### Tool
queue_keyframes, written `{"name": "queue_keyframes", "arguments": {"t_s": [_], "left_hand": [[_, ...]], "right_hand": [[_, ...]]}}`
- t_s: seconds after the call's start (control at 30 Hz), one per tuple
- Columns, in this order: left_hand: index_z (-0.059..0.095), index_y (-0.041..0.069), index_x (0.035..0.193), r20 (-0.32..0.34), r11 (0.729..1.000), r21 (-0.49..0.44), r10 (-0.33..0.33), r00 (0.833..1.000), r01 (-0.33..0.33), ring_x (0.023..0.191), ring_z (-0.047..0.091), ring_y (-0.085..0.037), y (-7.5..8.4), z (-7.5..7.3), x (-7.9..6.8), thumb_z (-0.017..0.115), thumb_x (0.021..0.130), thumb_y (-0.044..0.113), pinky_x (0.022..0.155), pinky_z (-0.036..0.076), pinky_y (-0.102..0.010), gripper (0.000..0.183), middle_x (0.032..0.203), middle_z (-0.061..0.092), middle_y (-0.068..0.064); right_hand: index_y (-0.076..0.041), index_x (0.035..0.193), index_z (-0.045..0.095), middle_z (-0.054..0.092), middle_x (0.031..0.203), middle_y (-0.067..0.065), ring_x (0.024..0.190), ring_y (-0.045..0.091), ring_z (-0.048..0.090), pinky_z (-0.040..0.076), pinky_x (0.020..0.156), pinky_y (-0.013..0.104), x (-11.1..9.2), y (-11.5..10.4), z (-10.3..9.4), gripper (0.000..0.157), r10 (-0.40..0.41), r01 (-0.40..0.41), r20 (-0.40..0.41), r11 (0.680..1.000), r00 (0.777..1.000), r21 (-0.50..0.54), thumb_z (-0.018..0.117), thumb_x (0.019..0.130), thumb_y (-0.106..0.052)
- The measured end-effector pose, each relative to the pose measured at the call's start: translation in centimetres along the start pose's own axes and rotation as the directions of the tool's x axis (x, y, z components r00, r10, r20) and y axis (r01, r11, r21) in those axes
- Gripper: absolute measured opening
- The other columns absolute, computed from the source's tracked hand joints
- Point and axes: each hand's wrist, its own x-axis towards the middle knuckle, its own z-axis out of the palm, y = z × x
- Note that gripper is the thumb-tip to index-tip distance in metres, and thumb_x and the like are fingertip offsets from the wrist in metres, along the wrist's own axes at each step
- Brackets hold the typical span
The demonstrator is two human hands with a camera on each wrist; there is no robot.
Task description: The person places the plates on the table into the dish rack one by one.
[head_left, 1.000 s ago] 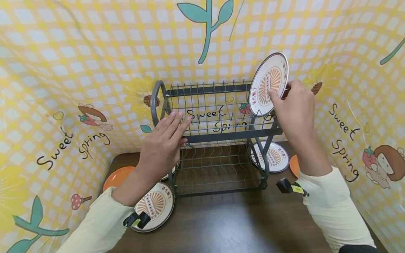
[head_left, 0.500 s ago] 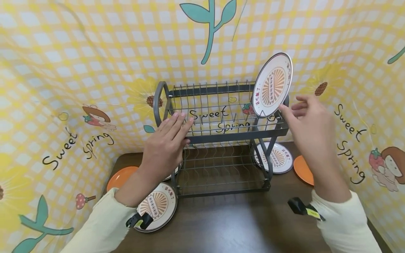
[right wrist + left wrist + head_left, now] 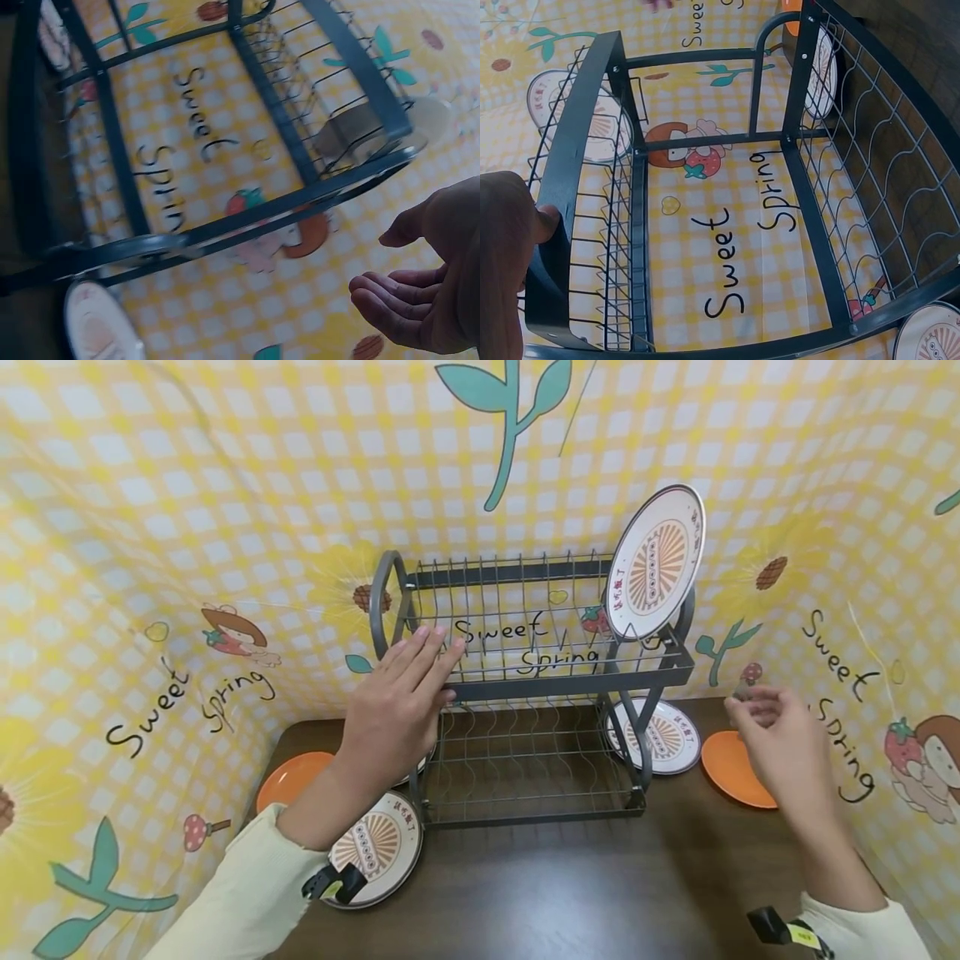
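Against yellow gingham cloth point(image 3: 315, 460): sunburst plate point(image 3: 654, 564) leaning in upper right end of dish rack point(image 3: 555, 682), liable to topple if jolted by left hand point(image 3: 397, 710), fingers almost together across it; right hand point(image 3: 783, 747) empty, thumb apart.

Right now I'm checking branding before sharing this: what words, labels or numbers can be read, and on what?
"Sweet Spring": printed several times on the checked cloth.
Red characters on the racked plate, front-left plate and back-right plate: too small to read surely.
Any lettering in those plates' central emblems: too small.
Yellow tag at the right wrist: too small.
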Motion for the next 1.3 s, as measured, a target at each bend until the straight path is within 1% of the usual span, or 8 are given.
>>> {"name": "queue_keyframes", "arguments": {"t_s": [0.17,0.3,0.37,0.53,0.67,1.0,1.2,1.3], "left_hand": [[0.051,0.011,0.14,-0.003,1.0,0.005,0.0,1.0,0.0,0.133,0.048,-0.029,0.0,0.0,0.1,0.062,0.092,0.018,0.112,0.039,-0.042,0.049,0.141,0.052,-0.014],[0.051,0.011,0.14,-0.005,1.0,0.005,-0.001,1.0,0.001,0.133,0.047,-0.029,0.0,0.0,0.0,0.062,0.092,0.018,0.112,0.039,-0.042,0.05,0.141,0.052,-0.014],[0.051,0.011,0.14,-0.006,1.0,0.007,-0.002,1.0,0.002,0.133,0.047,-0.029,0.0,0.0,0.0,0.063,0.092,0.018,0.112,0.039,-0.042,0.051,0.141,0.051,-0.013],[0.051,0.01,0.14,-0.009,1.0,0.009,-0.001,1.0,0.001,0.133,0.048,-0.03,0.0,0.1,-0.1,0.062,0.092,0.019,0.112,0.039,-0.042,0.051,0.142,0.051,-0.014],[0.05,0.01,0.141,-0.009,1.0,0.001,-0.009,1.0,0.01,0.134,0.047,-0.03,0.0,0.1,-0.1,0.06,0.094,0.02,0.113,0.037,-0.041,0.049,0.143,0.05,-0.014],[0.043,0.008,0.145,-0.013,0.998,-0.069,0.006,1.0,-0.007,0.142,0.034,-0.032,0.3,-0.2,-0.6,0.059,0.094,0.009,0.117,0.03,-0.046,0.054,0.15,0.039,-0.017],[0.054,-0.001,0.134,-0.215,0.988,-0.154,-0.026,0.976,-0.008,0.13,0.05,-0.035,0.7,-1.6,-3.0,0.046,0.095,0.004,0.108,0.041,-0.048,0.041,0.14,0.052,-0.018],[0.06,-0.002,0.127,-0.234,0.983,-0.176,-0.097,0.967,0.056,0.118,0.06,-0.034,0.5,-2.3,-5.4,0.045,0.091,0.007,0.094,0.05,-0.048,0.04,0.13,0.061,-0.016]], "right_hand": [[-0.005,0.121,0.058,0.069,0.104,0.015,0.087,0.022,0.066,0.047,0.062,0.017,-0.8,2.0,2.3,0.055,-0.072,0.072,0.01,0.997,0.997,0.003,0.055,0.092,-0.052],[-0.005,0.118,0.061,0.068,0.104,0.012,0.091,0.026,0.064,0.041,0.072,0.006,-1.1,2.4,4.2,0.041,-0.25,0.259,-0.14,0.965,0.958,0.05,0.068,0.089,-0.034],[-0.004,0.121,0.062,0.067,0.107,0.013,0.093,0.029,0.063,0.038,0.08,0.004,-1.0,2.0,4.8,0.044,-0.376,0.403,-0.255,0.913,0.891,0.062,0.077,0.082,-0.02],[-0.005,0.129,0.061,0.064,0.123,0.017,0.109,0.033,0.061,0.037,0.104,0.011,-0.4,-0.6,4.4,0.063,-0.61,0.686,-0.439,0.727,0.659,0.021,0.083,0.07,-0.002],[-0.002,0.126,0.063,0.061,0.131,0.014,0.12,0.03,0.06,0.04,0.108,0.019,0.2,-3.5,3.7,0.056,-0.69,0.776,-0.453,0.631,0.564,0.005,0.08,0.072,-0.001],[0.0,0.102,0.074,0.069,0.116,0.01,0.107,0.027,0.067,0.048,0.093,0.012,1.0,-6.0,3.8,0.029,-0.639,0.755,-0.487,0.652,0.596,0.067,0.077,0.073,0.001],[-0.002,0.098,0.076,0.07,0.109,0.013,0.106,0.025,0.068,0.05,0.092,0.015,1.4,-6.0,3.7,0.025,-0.653,0.774,-0.484,0.627,0.582,0.085,0.077,0.074,0.004],[-0.002,0.098,0.076,0.071,0.108,0.013,0.105,0.024,0.068,0.05,0.092,0.015,1.5,-6.0,3.6,0.026,-0.66,0.781,-0.487,0.62,0.572,0.078,0.078,0.072,0.005]]}}
